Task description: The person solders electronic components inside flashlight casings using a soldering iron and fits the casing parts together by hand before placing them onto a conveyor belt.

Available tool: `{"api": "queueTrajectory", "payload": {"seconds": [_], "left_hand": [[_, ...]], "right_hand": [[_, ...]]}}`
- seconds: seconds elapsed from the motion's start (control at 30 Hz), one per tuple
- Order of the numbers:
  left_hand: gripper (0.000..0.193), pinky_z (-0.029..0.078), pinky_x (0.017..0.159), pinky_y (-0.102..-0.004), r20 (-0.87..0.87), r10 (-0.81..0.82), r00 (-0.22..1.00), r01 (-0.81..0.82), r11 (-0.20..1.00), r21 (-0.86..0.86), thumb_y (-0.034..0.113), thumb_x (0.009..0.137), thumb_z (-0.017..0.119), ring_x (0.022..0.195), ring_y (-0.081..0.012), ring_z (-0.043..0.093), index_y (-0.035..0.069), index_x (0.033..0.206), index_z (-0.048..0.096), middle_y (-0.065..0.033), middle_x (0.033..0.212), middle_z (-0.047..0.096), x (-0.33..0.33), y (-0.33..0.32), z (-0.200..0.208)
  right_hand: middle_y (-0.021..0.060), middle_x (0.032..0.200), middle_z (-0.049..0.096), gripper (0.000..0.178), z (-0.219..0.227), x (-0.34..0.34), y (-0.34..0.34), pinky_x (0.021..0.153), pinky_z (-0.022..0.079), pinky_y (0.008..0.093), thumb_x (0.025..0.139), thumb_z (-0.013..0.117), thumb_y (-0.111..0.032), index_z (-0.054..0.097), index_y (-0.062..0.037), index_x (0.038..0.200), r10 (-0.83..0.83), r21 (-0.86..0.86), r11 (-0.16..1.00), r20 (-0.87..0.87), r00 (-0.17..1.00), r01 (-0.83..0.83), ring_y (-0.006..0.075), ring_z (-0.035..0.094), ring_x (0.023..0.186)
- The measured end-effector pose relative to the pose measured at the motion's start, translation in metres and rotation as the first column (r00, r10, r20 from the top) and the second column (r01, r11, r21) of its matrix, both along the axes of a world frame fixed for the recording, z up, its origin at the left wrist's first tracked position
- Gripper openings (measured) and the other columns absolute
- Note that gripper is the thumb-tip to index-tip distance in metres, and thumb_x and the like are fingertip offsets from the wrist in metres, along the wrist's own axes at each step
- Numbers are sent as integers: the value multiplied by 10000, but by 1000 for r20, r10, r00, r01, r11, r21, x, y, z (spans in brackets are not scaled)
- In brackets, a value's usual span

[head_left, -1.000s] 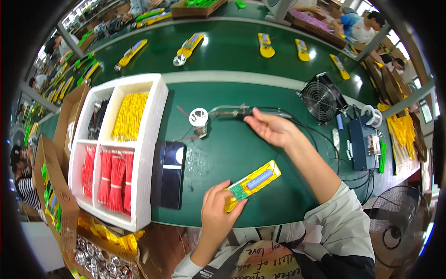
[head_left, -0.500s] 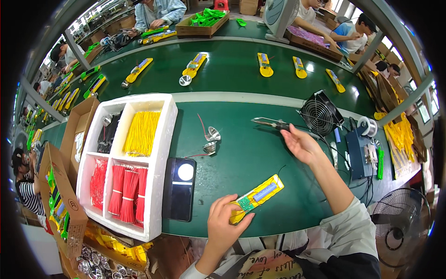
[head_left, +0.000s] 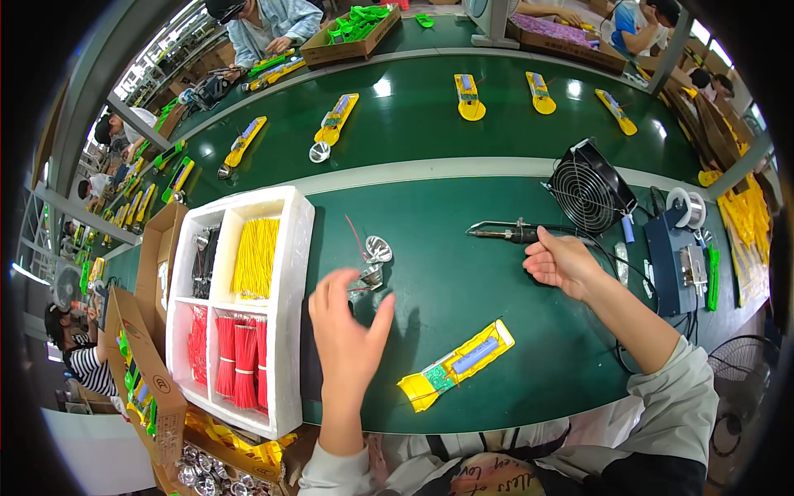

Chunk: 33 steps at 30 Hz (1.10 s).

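My left hand [head_left: 347,335] is raised with thumb and fingers apart, holding nothing. Its fingertips are close to two silver reflector cups [head_left: 378,249], one with a red wire standing up; whether they touch is unclear. A yellow half-shell [head_left: 423,395] rests untouched on the green bench, carrying a green circuit board [head_left: 440,379] and a blue-violet cylindrical battery [head_left: 475,355]. My right hand [head_left: 566,266] grips the rear of a soldering iron [head_left: 514,234] at the thumb, other fingers loosely curled. The iron's metal tip points left, above the bench.
A white foam tray [head_left: 291,331] of black, yellow and red wires stands left, partly beside a dark phone [head_left: 311,364]. A black fan [head_left: 589,192], blue soldering station [head_left: 674,260] and solder spool [head_left: 686,207] are right. Behind, yellow shells [head_left: 470,106] line a green belt [head_left: 405,124]; people work beyond.
My left hand has let go of the yellow shell and moved up toward the reflector cups, opening. My right hand has shifted slightly nearer with the soldering iron. The whole view has shifted.
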<state>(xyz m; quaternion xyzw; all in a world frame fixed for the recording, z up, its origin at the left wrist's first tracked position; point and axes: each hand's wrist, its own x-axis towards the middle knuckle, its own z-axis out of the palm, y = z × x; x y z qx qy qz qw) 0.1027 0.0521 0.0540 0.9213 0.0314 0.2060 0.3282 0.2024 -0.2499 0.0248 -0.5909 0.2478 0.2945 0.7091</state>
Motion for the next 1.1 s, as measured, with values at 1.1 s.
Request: {"api": "queueTrajectory", "payload": {"seconds": [1.1], "left_hand": [[362, 388, 893, -400, -80, 49, 996, -62, 984, -168, 148, 636, 796, 1054, -312, 502, 50, 933, 613, -136, 1199, 528, -113, -60, -50]], "right_hand": [[129, 1173, 566, 411, 33, -106, 90, 933, 446, 383, 743, 660, -89, 568, 4, 1133, 880, -916, 346, 392, -268, -203, 300, 511, 1153]]}}
